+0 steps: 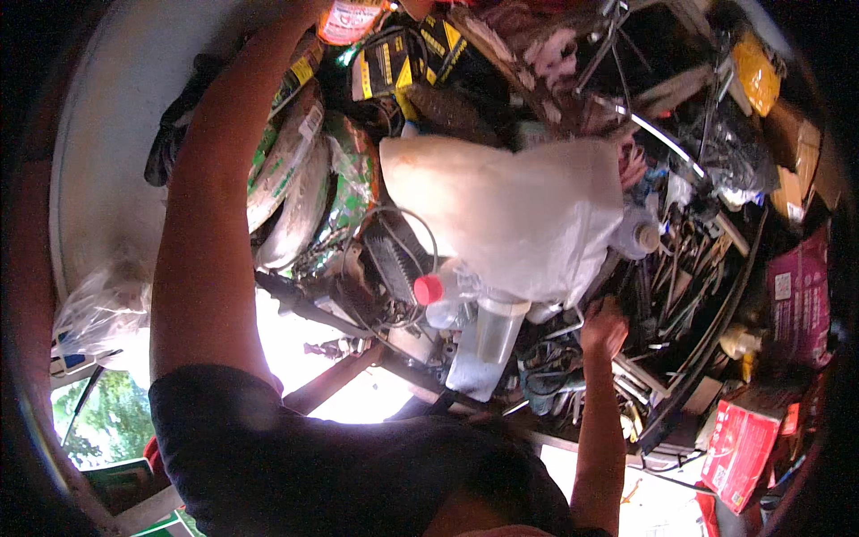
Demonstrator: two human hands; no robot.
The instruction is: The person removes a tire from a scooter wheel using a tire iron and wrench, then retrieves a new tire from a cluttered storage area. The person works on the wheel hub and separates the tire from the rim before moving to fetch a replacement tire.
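Note:
My left arm stretches up the left side to the top edge, where the frame cuts off most of my left hand (313,11). Beside its wrist is an orange container with a white label (347,20); whether my fingers grip it does not show. My right hand (605,333) is closed, low on the right, over a heap of metal tools and rods (573,367). What it holds, if anything, is hidden. Just above it hangs the lower edge of a big whitish plastic sack (510,210). A clear bottle with a red cap (429,288) and a cloudy plastic cup (499,329) lie below the sack.
Plastic-wrapped white-and-green rolls (300,179) lie by my left forearm, with black-and-yellow boxes (386,64) beyond. A wire loop (436,246) sticks up mid-left. On the right are a purple box (799,300), a red box (741,452) and a yellow packet (756,72).

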